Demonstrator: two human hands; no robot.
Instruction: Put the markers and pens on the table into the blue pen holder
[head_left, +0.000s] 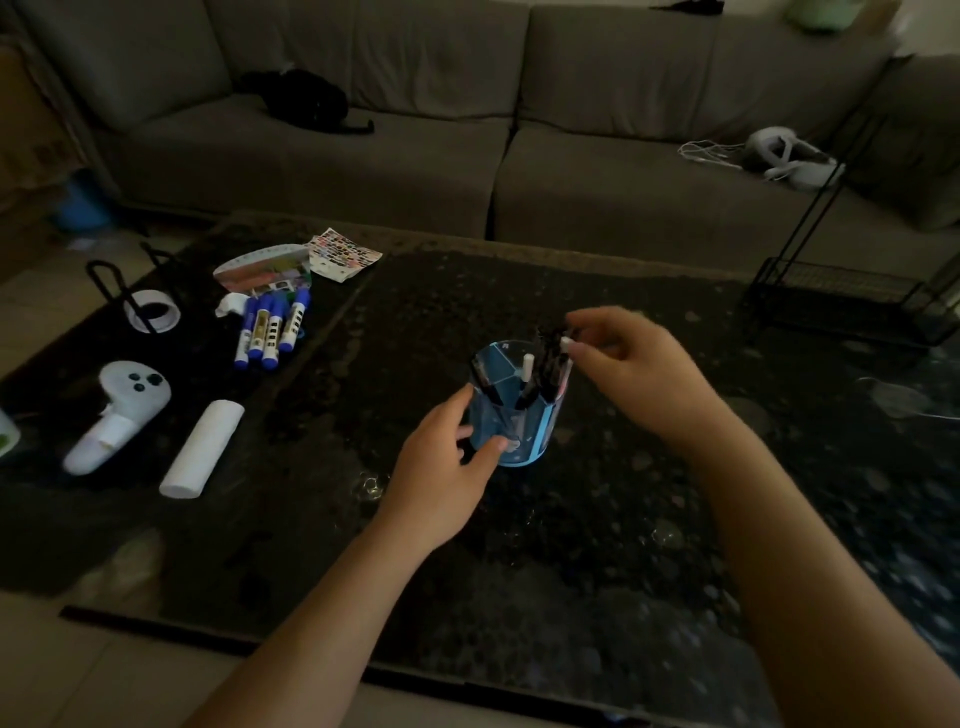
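Note:
The blue pen holder (524, 431) stands upright near the middle of the dark table (571, 545), with several black and white pens (530, 382) sticking out of it. My left hand (441, 467) grips the holder's lower left side. My right hand (634, 369) hovers at the holder's right rim, its fingertips pinched on the white top of a pen (565, 348) that stands in the holder. Several blue-capped markers (272, 330) lie side by side at the table's far left.
Left of the markers lie a white game controller (122, 415), a white cylinder (202, 449), a tape roll (153, 310) and colourful sticker sheets (301, 262). A black wire rack (852, 296) stands at the far right. A grey sofa (467, 130) runs behind the table.

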